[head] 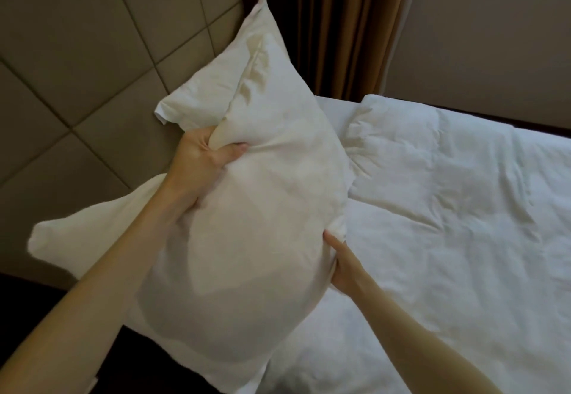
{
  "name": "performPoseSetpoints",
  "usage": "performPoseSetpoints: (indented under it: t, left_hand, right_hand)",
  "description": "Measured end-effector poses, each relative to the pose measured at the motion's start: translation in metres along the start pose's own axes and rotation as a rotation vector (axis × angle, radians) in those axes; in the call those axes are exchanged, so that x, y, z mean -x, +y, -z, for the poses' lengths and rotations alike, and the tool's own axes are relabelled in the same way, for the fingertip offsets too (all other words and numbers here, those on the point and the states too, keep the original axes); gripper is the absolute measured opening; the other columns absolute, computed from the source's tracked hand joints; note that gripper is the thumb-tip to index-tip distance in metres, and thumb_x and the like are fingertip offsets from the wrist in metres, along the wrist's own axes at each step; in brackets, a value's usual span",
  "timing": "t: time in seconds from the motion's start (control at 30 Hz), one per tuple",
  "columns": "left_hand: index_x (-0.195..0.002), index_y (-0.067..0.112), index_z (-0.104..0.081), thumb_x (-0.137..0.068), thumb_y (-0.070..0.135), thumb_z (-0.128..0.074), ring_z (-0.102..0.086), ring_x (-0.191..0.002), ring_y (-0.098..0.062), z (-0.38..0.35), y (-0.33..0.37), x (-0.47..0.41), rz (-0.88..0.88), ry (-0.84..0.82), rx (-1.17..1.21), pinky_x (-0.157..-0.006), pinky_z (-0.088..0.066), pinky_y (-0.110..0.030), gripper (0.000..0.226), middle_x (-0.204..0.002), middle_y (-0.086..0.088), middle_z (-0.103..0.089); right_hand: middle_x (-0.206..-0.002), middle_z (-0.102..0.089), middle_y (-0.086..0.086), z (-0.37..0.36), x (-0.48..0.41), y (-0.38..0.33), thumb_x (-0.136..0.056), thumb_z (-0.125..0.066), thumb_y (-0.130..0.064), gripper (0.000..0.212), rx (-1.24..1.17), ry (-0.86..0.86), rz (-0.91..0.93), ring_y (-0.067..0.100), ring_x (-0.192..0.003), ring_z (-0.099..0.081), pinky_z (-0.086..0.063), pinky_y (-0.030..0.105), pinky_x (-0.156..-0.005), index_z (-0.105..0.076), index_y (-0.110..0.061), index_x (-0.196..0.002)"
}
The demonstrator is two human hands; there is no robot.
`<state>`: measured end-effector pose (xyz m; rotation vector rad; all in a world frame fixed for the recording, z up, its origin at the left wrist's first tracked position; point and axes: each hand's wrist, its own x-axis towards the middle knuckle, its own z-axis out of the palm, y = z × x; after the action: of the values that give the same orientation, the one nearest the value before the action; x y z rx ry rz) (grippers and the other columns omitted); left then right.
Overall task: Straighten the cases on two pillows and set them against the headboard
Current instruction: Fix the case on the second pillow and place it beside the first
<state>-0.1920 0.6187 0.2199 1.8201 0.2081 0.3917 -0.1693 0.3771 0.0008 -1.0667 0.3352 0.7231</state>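
One bed (463, 270), spread w/ a white, creased duvet (448, 208), is seen beside one padded headboard (77, 53) quilted in beige square panels; brown pleated curtains (346, 29) hang at the bed's far corner. Two white pillows are counted. The first pillow (247, 223), plump and roughly oblong, is held up above the bed, tilted w/ one corner pointing up toward the curtains; its cotton case is wrinkled, faintly yellowed near the top, w/ a loose flap folded over at upper left. The second pillow (92, 223) lies behind it, at the headboard's foot, largely hidden by the left forearm. Two bare hands are shown: the left hand (200, 162) is clenched on a bunch of case fabric at the held pillow's upper left edge; the right hand (343, 264) is pinched on its right edge.
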Motion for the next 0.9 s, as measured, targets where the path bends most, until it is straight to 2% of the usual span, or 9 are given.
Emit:
performPoseSetpoints:
  t: [0.13, 0.3, 0.33, 0.47, 0.53, 0.6, 0.73, 0.83, 0.9]
  left_hand:
    - [-0.055, 0.028, -0.069, -0.079, 0.014, -0.073, -0.058, -0.049, 0.001, 0.067, -0.020, -0.022, 0.016, 0.009, -0.071, -0.046, -0.042, -0.013, 0.029, -0.054, 0.017, -0.066]
    - [-0.072, 0.003, -0.066, -0.079, 0.017, -0.073, -0.057, -0.067, -0.016, 0.149, -0.050, -0.045, 0.047, 0.052, -0.162, -0.059, -0.041, -0.028, 0.017, -0.074, -0.004, -0.064]
    - [-0.074, 0.004, -0.067, -0.080, 0.018, -0.073, -0.058, -0.067, -0.014, 0.161, -0.055, -0.049, 0.053, 0.053, -0.189, -0.060, -0.041, -0.028, 0.015, -0.075, -0.002, -0.064]
    - [-0.075, 0.035, -0.072, -0.078, 0.033, -0.071, -0.064, -0.070, -0.002, 0.214, -0.082, -0.063, 0.075, 0.122, -0.377, -0.065, -0.048, -0.027, 0.004, -0.070, 0.023, -0.068]
    - [-0.091, 0.035, -0.072, -0.078, 0.042, -0.066, -0.065, -0.078, -0.011, 0.238, -0.105, -0.067, 0.094, 0.196, -0.547, -0.071, -0.050, -0.031, 0.015, -0.078, 0.019, -0.069]
    - [-0.104, 0.031, -0.069, -0.082, 0.045, -0.062, -0.065, -0.082, -0.024, 0.258, -0.137, -0.067, 0.138, 0.248, -0.735, -0.070, -0.049, -0.034, 0.027, -0.087, 0.003, -0.072]
    - [-0.112, 0.019, -0.060, -0.090, 0.040, -0.054, -0.061, -0.084, -0.035, 0.288, -0.208, -0.048, 0.311, 0.234, -1.012, -0.068, -0.047, -0.038, 0.031, -0.100, -0.011, -0.067]
    - [-0.122, 0.010, -0.054, -0.088, 0.036, -0.060, -0.056, -0.098, -0.039, 0.316, -0.242, -0.023, 0.459, 0.269, -1.095, -0.078, -0.046, -0.047, 0.043, -0.112, -0.018, -0.059]
    - [-0.109, 0.003, -0.058, -0.085, 0.039, -0.065, -0.057, -0.091, -0.040, 0.325, -0.255, -0.005, 0.435, 0.285, -1.175, -0.075, -0.046, -0.048, 0.044, -0.101, -0.022, -0.060]
  right_hand:
    - [-0.136, -0.059, 0.004, -0.066, -0.036, 0.024, -0.088, -0.062, -0.037, 0.059, 0.019, -0.051, -0.071, 0.029, -0.121, -0.058, -0.046, 0.051, -0.102, -0.041, -0.031, -0.142]
    - [-0.133, -0.061, 0.007, -0.154, -0.086, 0.058, -0.086, -0.066, -0.028, 0.058, 0.015, -0.031, -0.151, 0.028, -0.121, -0.058, -0.042, 0.048, -0.107, -0.046, -0.023, -0.140]
    - [-0.134, -0.060, 0.004, -0.167, -0.094, 0.063, -0.086, -0.066, -0.028, 0.057, 0.024, -0.023, -0.155, 0.028, -0.122, -0.057, -0.041, 0.048, -0.108, -0.045, -0.023, -0.139]
    - [-0.138, -0.050, -0.004, -0.223, -0.120, 0.080, -0.086, -0.066, -0.030, 0.053, 0.097, -0.045, -0.182, 0.023, -0.120, -0.054, -0.042, 0.045, -0.107, -0.039, -0.036, -0.132]
    - [-0.152, -0.035, -0.001, -0.241, -0.132, 0.089, -0.088, -0.063, -0.034, 0.065, 0.195, -0.074, -0.235, 0.027, -0.132, -0.043, -0.035, 0.044, -0.111, -0.030, -0.038, -0.144]
    - [-0.158, -0.024, 0.001, -0.251, -0.142, 0.097, -0.092, -0.056, -0.036, 0.071, 0.298, -0.120, -0.301, 0.033, -0.142, -0.029, -0.025, 0.045, -0.114, -0.016, -0.035, -0.150]
    - [-0.141, -0.046, -0.002, -0.261, -0.160, 0.096, -0.100, -0.039, -0.028, 0.047, 0.403, -0.179, -0.272, 0.031, -0.132, -0.040, -0.031, 0.044, -0.106, -0.033, -0.020, -0.145]
    - [-0.123, -0.054, 0.004, -0.269, -0.171, 0.085, -0.096, -0.045, -0.023, 0.044, 0.435, -0.109, -0.235, 0.026, -0.111, -0.048, -0.036, 0.037, -0.092, -0.044, -0.011, -0.138]
    - [-0.116, -0.054, 0.008, -0.276, -0.175, 0.075, -0.093, -0.051, -0.022, 0.036, 0.473, -0.083, -0.225, 0.026, -0.105, -0.049, -0.037, 0.036, -0.088, -0.053, -0.009, -0.127]
